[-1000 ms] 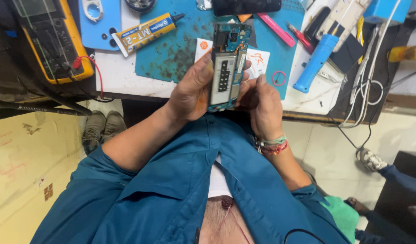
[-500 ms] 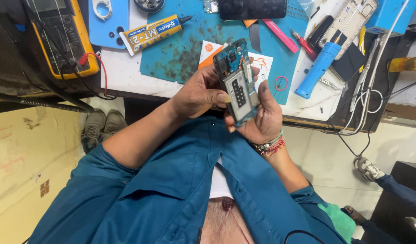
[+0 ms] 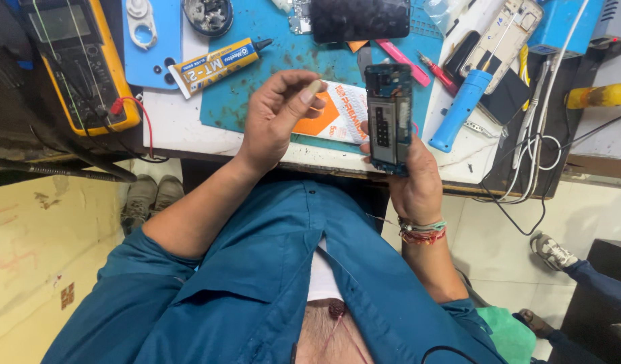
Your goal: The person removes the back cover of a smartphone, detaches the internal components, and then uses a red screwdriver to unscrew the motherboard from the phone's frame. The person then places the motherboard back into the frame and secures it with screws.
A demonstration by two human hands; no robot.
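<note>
1. The opened phone [image 3: 388, 118] stands upright in the right hand [image 3: 413, 176], right of centre in the frame, over the near edge of the counter [image 3: 182, 138]. Its back cover is off, so the dark circuit board and metal shields inside are bare. By my reading the stripping down is done and the closing up is not.

2. The right hand is wrapped round the lower half of the phone, with fingers behind it and the thumb along its edge.

3. The left hand [image 3: 276, 118], at the centre of the frame, is lifted clear of the phone. Its thumb and forefinger are pressed together at the tips; whether something tiny sits between them I cannot tell.

4. A second phone [image 3: 359, 19], glossy black, lies face up at the top centre on the blue mat [image 3: 276, 61], which is rubbery and flecked with dirt.

5. A yellow glue tube [image 3: 212, 65] with a black nozzle lies capped at the upper left of the mat. As far as I can judge, no gluing is under way.

6. Below the left hand lies an orange and white card packet [image 3: 344, 118], flat and papery.

7. A blue plastic tool handle [image 3: 462, 108], round and smooth, lies at the upper right. A yellow-cased meter [image 3: 78, 64] sits at the far upper left.
</note>
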